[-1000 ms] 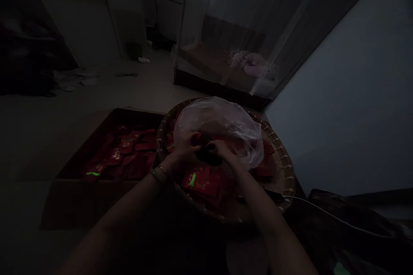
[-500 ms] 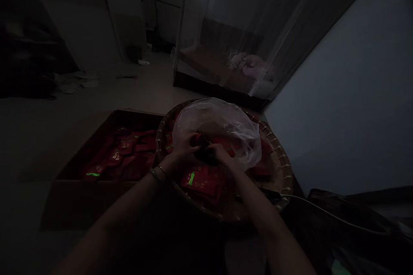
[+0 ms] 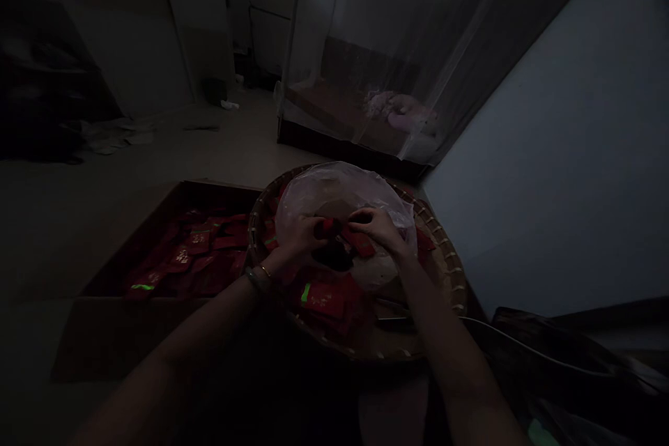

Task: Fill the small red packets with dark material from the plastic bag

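Pinching a red packet (image 3: 327, 227) in your left grip (image 3: 295, 240), you hold your right grip (image 3: 379, 231) pressed together just beside it, over a plastic bag (image 3: 334, 188) in a woven basket (image 3: 449, 279).

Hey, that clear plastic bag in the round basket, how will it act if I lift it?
Probably floppy and very light: the plastic bag sags in soft creases by the left hand and right hand. Its thin, glossy film may also slip easily, and it would likely slide over the basket rim.
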{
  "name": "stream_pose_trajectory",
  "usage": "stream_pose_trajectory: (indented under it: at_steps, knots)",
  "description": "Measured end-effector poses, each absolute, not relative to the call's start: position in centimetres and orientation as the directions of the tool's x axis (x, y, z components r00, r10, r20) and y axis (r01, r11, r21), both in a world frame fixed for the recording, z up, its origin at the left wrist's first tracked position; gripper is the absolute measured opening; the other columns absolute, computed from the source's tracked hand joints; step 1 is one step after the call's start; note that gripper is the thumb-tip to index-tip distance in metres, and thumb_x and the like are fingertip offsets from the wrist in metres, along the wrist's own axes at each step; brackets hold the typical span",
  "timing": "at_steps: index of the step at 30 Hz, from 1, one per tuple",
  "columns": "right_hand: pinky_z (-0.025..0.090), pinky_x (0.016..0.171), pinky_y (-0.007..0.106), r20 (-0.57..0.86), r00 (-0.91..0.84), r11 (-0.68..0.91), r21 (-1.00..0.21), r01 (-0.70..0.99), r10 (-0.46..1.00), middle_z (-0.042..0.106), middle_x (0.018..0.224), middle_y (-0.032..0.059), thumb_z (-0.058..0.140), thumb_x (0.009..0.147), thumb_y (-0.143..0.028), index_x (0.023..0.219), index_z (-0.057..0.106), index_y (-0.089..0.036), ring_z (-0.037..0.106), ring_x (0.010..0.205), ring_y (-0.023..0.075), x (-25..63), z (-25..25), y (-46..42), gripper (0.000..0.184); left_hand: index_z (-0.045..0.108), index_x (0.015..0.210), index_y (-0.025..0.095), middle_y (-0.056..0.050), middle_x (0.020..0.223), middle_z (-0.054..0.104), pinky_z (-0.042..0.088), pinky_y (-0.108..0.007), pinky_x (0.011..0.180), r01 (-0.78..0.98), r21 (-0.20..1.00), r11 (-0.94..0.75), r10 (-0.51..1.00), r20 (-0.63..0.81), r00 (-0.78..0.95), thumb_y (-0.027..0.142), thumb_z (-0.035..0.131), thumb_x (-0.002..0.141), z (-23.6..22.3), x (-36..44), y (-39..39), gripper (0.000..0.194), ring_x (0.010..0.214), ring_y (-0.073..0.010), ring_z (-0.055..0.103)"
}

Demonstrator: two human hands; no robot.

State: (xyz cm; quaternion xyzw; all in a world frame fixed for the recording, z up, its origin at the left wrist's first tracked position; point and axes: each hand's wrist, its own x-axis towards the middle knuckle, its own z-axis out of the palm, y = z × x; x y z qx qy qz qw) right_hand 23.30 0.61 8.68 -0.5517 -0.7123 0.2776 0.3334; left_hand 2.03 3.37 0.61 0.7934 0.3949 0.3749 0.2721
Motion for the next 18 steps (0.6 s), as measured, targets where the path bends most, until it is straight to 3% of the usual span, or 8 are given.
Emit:
stream_pose_trajectory:
  at_steps: [9,14,18]
  knots:
    - [0.051,0.075,0.027,0.186,-0.180,0.259,-0.729,0.633,0.966,0.074,0.088,0.0049,0.062,0.072,-0.014,0.087,0.072,-0.016,0.066,0.080,0.0169,20.3,10.3,0.4,0.019,0.068,0.104,0.015,-0.006,0.086,0.069,0.043,-0.028,0.065,0.517,0.725,-0.456,0.888,0.330,0.321,0.035,0.074,0.065,1.5,3.7,2.6,0.045,0.073,-0.0190,0.060]
    - [0.051,0.071,0.026,0.164,-0.106,0.195,-0.799,0.569,0.981,0.072,0.098,0.0063,0.050,0.083,-0.019,0.097,0.070,-0.016,0.066,0.083,0.0159,20.8,10.0,0.2,0.024,0.066,0.106,0.014,-0.006,0.090,0.069,0.043,-0.027,0.064,0.501,0.752,-0.428,0.900,0.302,0.315,0.032,0.074,0.063,1.4,3.8,2.6,0.047,0.076,-0.0193,0.061]
    - [0.048,0.069,0.026,0.192,-0.084,0.199,-0.729,0.654,0.978,0.072,0.092,0.0067,0.051,0.086,-0.028,0.095,0.071,-0.015,0.065,0.080,0.0170,21.2,8.7,-0.4,0.026,0.066,0.104,0.015,-0.005,0.089,0.069,0.043,-0.025,0.064,0.459,0.774,-0.436,0.893,0.311,0.324,0.032,0.074,0.065,1.4,4.1,2.5,0.043,0.075,-0.0176,0.061]
